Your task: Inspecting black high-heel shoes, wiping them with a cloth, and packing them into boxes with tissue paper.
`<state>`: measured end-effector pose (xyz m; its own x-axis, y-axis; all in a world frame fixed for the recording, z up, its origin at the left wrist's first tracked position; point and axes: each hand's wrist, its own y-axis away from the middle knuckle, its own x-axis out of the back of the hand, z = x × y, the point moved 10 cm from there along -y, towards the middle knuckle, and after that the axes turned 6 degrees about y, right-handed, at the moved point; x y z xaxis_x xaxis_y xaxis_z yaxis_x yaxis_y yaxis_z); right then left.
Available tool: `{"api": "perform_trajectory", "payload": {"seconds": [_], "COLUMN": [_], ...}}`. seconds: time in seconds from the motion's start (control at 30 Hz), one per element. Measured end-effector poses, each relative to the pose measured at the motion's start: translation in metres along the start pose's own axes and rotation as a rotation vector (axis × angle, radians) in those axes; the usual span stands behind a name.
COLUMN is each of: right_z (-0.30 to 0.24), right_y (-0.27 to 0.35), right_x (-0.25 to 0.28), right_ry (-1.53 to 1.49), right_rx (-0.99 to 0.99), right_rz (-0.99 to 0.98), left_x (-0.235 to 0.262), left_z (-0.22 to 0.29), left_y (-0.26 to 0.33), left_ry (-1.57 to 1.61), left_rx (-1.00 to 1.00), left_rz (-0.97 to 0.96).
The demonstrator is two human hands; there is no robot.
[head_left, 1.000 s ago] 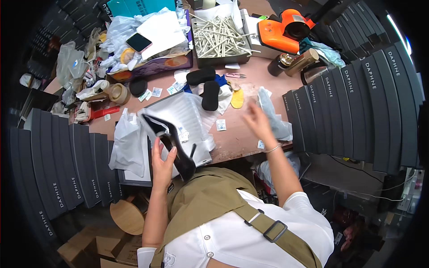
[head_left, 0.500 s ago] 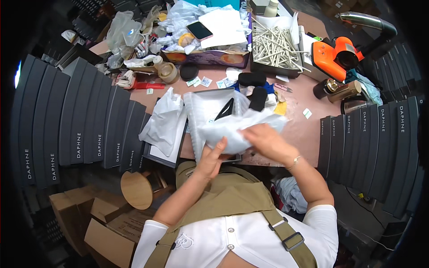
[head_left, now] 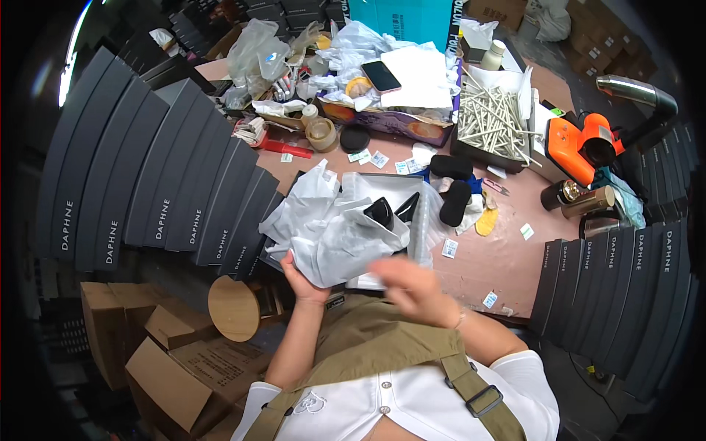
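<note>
The left hand held a white bag from below, with its fingers closed on the bag's lower edge. A black shoe poked out of the top of the bag. The bag was just above the near edge of the desk, right in front of the person. Under it lay an open box with thin white paper spilling to the left.

The right hand was blurry. It hung just beside the bag, low and to the right. I could not tell if its fingers were wide or closed, or if they touched the bag.

Two black pads lay on the desk right of the box, and a yellow pad lay near them. Small white tags were dotted over the desk. Farther back sat a tray of white sticks, and an orange tool lay to its right. A phone rested on a heap of white paper at the back. A roll of tape and a black lid sat close together, left of the middle.

Dark boxes stood in rows on the left, and more dark ones stood on the right. Brown boxes and a round wooden stool were on the floor at the lower left.
</note>
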<state>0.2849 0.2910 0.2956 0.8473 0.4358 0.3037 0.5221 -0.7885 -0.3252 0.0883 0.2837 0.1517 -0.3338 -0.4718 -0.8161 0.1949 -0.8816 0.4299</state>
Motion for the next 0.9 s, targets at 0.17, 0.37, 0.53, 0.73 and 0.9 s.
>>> {"api": "perform_trajectory", "payload": {"seconds": [0.17,0.37,0.53,0.73,0.9], "right_z": [0.087,0.121,0.132,0.125,0.106], "right_y": [0.004,0.075,0.1,0.104,0.08], "right_x": [-0.004,-0.07,-0.024,0.072,0.067], "right_ry": [-0.459,-0.999,-0.907,-0.3,0.04], "right_rx": [-0.483,-0.781,-0.761,-0.739,-0.475], "right_rz": [-0.201,-0.073,0.108,0.286,0.451], "left_x": [0.01,0.068,0.06,-0.11,-0.044], "left_z": [0.003,0.042,0.093,0.167,0.036], "left_y": [0.001,0.016,-0.005,0.024,-0.07], "left_ry": [-0.218,-0.678,-0.606,-1.259,-2.065], "left_rx": [0.099,-0.26,-0.464,-1.334,-0.604], "left_rz": [-0.071,0.098,0.343,-0.012,-0.578]}}
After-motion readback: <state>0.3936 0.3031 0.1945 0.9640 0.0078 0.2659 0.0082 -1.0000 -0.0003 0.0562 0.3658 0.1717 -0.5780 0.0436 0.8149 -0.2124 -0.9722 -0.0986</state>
